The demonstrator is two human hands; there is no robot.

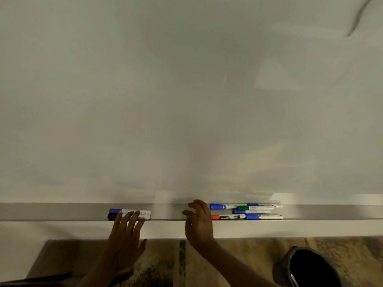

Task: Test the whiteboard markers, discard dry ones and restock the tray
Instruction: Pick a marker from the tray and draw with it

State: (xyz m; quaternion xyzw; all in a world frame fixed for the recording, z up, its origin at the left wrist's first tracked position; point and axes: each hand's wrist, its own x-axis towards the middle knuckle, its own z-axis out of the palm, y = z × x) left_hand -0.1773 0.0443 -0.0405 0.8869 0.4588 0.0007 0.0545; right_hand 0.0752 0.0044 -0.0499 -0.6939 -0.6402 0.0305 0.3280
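Observation:
A grey marker tray (62,212) runs along the foot of the whiteboard (186,100). On its left lie a blue-capped marker (129,211) and a black-capped marker (113,216), side by side. My left hand (124,235) reaches over them with straight fingers, fingertips at their white barrels. On the right lies a pile of several markers (246,211): blue caps, one green (243,207), one red (226,217). My right hand (199,220) hovers at the tray's middle just left of that pile, fingers loosely curled and holding nothing.
A dark round bin (306,268) stands on the wood-look floor at the lower right. A dark stroke (358,17) marks the board's top right corner. A dark object (37,279) shows at the lower left edge.

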